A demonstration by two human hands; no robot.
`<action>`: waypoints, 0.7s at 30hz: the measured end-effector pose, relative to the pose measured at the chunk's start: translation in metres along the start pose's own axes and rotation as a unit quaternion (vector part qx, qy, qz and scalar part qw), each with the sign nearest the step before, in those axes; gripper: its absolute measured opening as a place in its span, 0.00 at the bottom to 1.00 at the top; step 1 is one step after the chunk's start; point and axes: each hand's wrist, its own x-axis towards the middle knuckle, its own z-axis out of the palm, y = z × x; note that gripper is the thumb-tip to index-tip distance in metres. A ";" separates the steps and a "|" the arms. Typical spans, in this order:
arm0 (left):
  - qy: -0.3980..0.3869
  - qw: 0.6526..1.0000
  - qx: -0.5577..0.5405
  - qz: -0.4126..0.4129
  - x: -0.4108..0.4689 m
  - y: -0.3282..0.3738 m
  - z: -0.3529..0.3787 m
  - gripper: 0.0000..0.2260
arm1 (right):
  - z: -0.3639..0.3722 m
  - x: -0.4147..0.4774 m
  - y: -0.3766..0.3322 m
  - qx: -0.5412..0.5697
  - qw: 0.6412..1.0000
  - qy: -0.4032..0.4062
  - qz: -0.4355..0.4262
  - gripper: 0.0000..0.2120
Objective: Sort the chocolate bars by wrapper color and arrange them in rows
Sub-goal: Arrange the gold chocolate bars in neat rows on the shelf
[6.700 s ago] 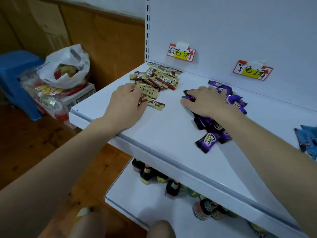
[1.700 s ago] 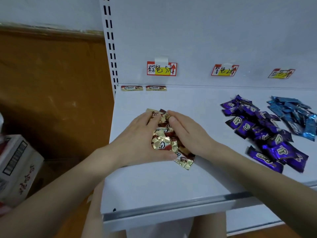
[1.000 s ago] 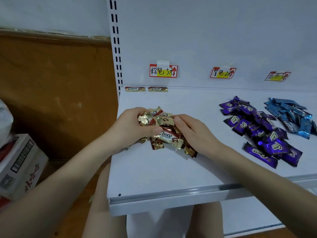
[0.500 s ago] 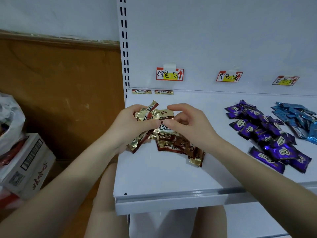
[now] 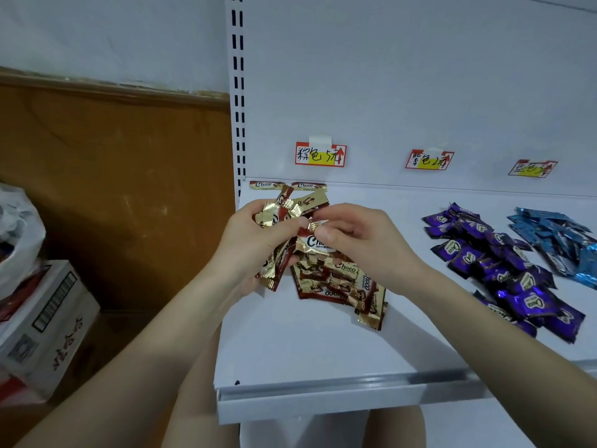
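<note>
My left hand (image 5: 255, 244) grips a bunch of brown-and-gold chocolate bars (image 5: 280, 211) lifted above the white shelf (image 5: 307, 347). My right hand (image 5: 358, 237) pinches the end of one brown bar (image 5: 311, 244) right beside the left thumb. A loose pile of brown bars (image 5: 342, 282) lies on the shelf under both hands. Two brown bars (image 5: 287, 185) lie end to end along the back edge. A pile of purple bars (image 5: 504, 263) sits to the right, and a pile of blue bars (image 5: 559, 240) lies further right.
Three price tags hang on the back panel: one (image 5: 320, 154) over the brown bars, one (image 5: 429, 160) over purple, one (image 5: 532, 168) over blue. A cardboard box (image 5: 45, 324) and a plastic bag (image 5: 16, 227) stand on the floor to the left. The shelf's front lip (image 5: 323, 399) is near my knees.
Both hands went from pressing the brown pile on the shelf to lifting bars. The left hand now holds a bunch higher up, and the right fingers have closed on one bar.
</note>
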 end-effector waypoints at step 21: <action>0.081 0.995 0.024 -0.049 0.043 -0.011 -0.034 0.08 | -0.016 0.138 0.081 -0.383 0.921 -0.063 -0.025 0.14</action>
